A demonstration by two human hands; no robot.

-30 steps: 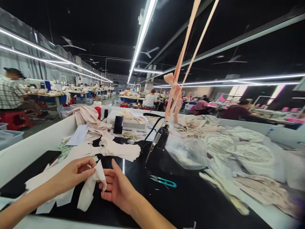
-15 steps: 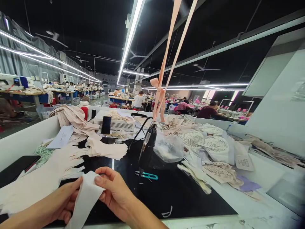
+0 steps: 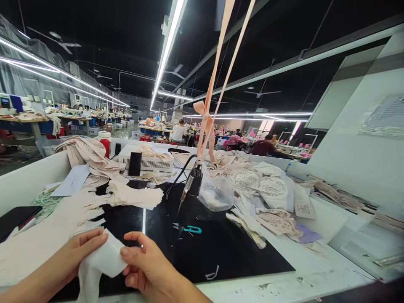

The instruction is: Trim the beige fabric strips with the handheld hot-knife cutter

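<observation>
A white fabric piece (image 3: 109, 256) hangs between my hands above the black mat (image 3: 240, 252), with its lower part drooping toward the near edge. My left hand (image 3: 78, 254) is closed on its upper left side, thumb along the top. At the other edge, the thumb and lower fingers of my right hand (image 3: 147, 265) pinch the cloth, while the index finger is raised off it. Left of my hands lies a stack of pale cut fabric (image 3: 34, 240) with a notched edge. Teal thread snips (image 3: 192, 229) rest on the mat, beneath a black hand tool (image 3: 191, 183) hung from peach straps.
Another pale fabric bundle (image 3: 135, 195) lies beyond my hands. Phones (image 3: 135, 164), a white vented box (image 3: 151, 162) and a red bottle (image 3: 105, 147) stand behind. To the right are a plastic bag (image 3: 217, 193) and printed fabric pieces (image 3: 271, 187). Low white walls edge the table.
The fabric piece has been turned and now folds over between my hands, its top corner tipped to the right. My view has shifted slightly right.
</observation>
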